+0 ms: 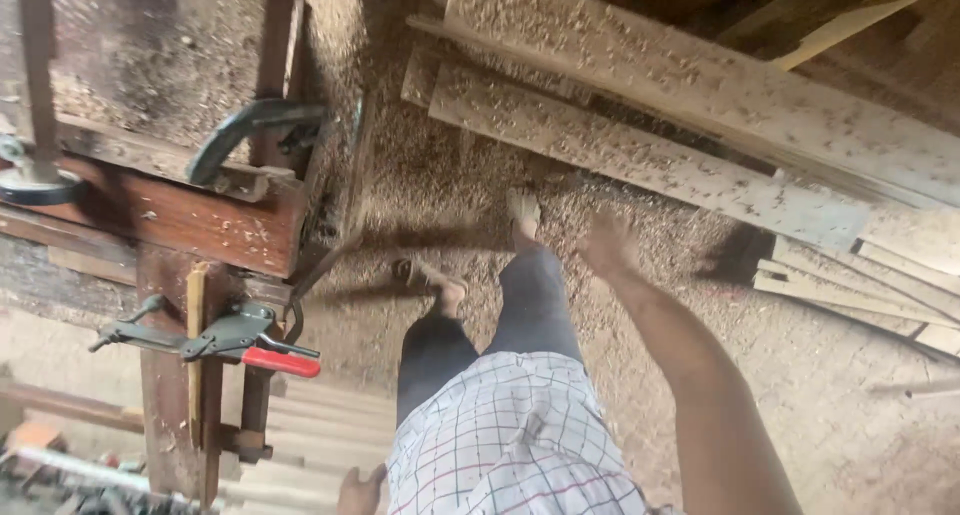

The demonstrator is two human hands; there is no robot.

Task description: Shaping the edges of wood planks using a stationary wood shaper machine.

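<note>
I look straight down at my own body: a checked shirt, dark trousers and sandalled feet on a floor thick with sawdust. My right hand [608, 243] hangs out in front at the end of my bare arm, fingers loosely spread, holding nothing, above the sawdust near a long plank [640, 160]. My left hand [360, 491] shows only partly at the bottom edge beside my hip, next to pale stacked boards [320, 430]; its fingers are mostly hidden.
A wooden workbench [180, 220] stands at the left with a dark saw handle [245, 125] on it and a red-handled clamp [240, 345] on its leg. Long sawdust-covered planks [720, 85] lie across the floor ahead and more boards [860, 285] at the right.
</note>
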